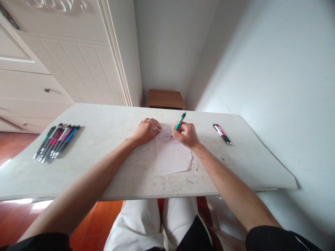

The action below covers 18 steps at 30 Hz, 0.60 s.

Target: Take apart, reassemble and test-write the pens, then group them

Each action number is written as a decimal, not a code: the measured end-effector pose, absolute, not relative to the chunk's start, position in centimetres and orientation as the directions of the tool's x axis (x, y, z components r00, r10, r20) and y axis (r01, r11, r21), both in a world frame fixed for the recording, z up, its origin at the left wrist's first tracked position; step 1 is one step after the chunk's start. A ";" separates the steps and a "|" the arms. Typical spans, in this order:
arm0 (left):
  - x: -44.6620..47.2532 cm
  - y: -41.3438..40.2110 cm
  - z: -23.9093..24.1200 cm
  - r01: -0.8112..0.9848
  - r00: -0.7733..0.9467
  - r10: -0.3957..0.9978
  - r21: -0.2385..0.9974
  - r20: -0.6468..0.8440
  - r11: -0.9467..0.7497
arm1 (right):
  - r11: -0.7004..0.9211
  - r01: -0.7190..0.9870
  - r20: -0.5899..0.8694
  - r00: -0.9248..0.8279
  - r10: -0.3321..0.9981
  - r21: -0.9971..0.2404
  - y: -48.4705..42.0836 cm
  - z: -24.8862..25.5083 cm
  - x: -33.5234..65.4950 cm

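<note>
Between my hands lies a sheet of lined paper [174, 158] with a ragged right edge. Dark scribbles cover its upper part. My right hand [187, 135] grips a green and black pen [180, 121], tilted, with its tip at the scribbled area. My left hand [147, 131], wearing a ring, rests on the table with its fingertips at the paper's upper left edge; its fingers are loosely bent and nothing is held in them.
The white table [117, 118] has a row of several coloured pens [57, 141] at the left. At the right lie pens [222, 134] side by side. A wooden box-like piece [166, 98] stands beyond the far edge, between a white cabinet [78, 59] and the wall [274, 69].
</note>
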<state>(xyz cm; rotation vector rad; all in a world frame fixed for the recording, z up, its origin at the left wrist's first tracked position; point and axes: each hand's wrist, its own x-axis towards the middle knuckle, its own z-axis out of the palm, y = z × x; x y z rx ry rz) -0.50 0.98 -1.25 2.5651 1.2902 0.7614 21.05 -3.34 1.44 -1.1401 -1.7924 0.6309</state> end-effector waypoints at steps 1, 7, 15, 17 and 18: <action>-0.5 1.0 -1.2 0.700 0.498 0.786 0.365 0.366 -0.614 | 0.442 0.418 0.420 -0.150 0.895 -0.793 -3.3 1.5 21.1; -0.5 1.0 -1.2 0.701 0.497 0.791 0.372 0.356 -0.608 | 0.325 0.202 0.304 -0.128 0.944 -0.924 -2.2 1.4 21.7; -0.5 1.0 -1.2 0.699 0.493 0.798 0.389 0.345 -0.600 | 0.174 -0.154 0.201 -0.184 0.962 -0.973 -1.8 2.2 21.9; -0.5 1.0 -1.2 0.696 0.493 0.799 0.395 0.345 -0.600 | 0.134 -0.182 0.166 -0.175 0.971 -0.974 -2.0 2.5 22.0; -0.5 1.0 -1.2 0.694 0.494 0.798 0.396 0.345 -0.601 | 0.118 -0.192 0.153 -0.180 0.972 -0.974 -2.0 2.5 22.1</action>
